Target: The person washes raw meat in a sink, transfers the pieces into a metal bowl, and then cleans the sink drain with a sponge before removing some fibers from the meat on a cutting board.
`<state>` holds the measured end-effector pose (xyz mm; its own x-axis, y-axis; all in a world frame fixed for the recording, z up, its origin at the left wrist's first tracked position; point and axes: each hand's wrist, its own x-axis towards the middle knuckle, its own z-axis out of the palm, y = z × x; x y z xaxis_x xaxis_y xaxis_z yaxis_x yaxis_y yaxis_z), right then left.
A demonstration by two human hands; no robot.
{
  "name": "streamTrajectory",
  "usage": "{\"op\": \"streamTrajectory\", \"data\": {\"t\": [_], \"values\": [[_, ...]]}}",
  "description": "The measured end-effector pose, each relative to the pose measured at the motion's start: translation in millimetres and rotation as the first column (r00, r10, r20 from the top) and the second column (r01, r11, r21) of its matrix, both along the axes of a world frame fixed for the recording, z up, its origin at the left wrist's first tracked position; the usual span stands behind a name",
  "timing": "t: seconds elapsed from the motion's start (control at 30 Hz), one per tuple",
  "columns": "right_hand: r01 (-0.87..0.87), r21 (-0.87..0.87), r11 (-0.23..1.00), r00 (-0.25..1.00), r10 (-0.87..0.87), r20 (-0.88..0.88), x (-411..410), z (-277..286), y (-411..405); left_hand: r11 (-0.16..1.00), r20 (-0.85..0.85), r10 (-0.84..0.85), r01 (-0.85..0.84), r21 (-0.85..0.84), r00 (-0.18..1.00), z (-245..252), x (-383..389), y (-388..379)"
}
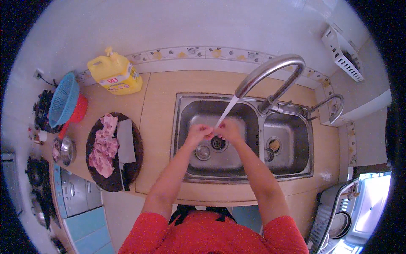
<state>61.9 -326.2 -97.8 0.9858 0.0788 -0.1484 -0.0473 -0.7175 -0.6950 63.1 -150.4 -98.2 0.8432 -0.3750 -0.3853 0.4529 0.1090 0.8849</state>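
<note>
Water runs from the steel faucet (269, 76) onto my hands over the larger basin of the stainless steel sink (234, 165). My left hand (199, 133) and my right hand (229, 130) meet under the stream, fingers curled. Whether a small thing is between the fingertips I cannot tell. Just below them are the drain (219, 143) and a loose strainer basket (202, 152). To the left, a dark round cutting board (138, 149) bears raw meat pieces (104, 146) and a cleaver (126, 143), its handle towards me.
A yellow detergent jug (117, 74) stands at the back left. Beside it are a blue colander (64, 100), a red plastic container (79, 109) and a steel bowl (67, 150). The smaller basin (285, 162) lies right, with a second, thin faucet (336, 108). A dish rack (326, 216) is at lower right.
</note>
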Motion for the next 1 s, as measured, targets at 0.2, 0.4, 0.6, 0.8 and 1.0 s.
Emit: {"op": "streamTrajectory", "data": {"t": [0.2, 0.4, 0.6, 0.8, 1.0], "values": [[0.503, 0.738, 0.449, 0.805, 0.065, -0.589, -9.3, 1.1, 20.1, 0.988, 0.018, 0.148, -0.147, -0.045, 0.989, -9.2, -3.5, -4.4], [0.355, 0.758, 0.547, 0.928, -0.110, -0.356, 7.3, -13.3, 36.1, 0.796, -0.365, 0.429, -0.537, -0.279, 0.826, -39.9, -15.1, 6.5], [0.484, 0.767, 0.420, 0.849, -0.016, -0.527, -7.7, 15.5, 20.8, 0.874, -0.474, 0.272, -0.421, -0.243, 0.838, -51.0, 4.1, -17.3], [0.439, 0.680, 0.587, 0.873, -0.098, -0.478, -37.2, 67.3, -11.2, 0.941, -0.365, 0.039, -0.156, -0.299, 0.930, -14.4, 30.2, -80.8], [0.476, 0.726, 0.496, 0.878, -0.219, -0.426, -71.1, 42.0, -75.3, 0.994, 0.026, 0.032, -0.035, 0.103, 0.999, -20.2, 29.1, -82.6]]}}
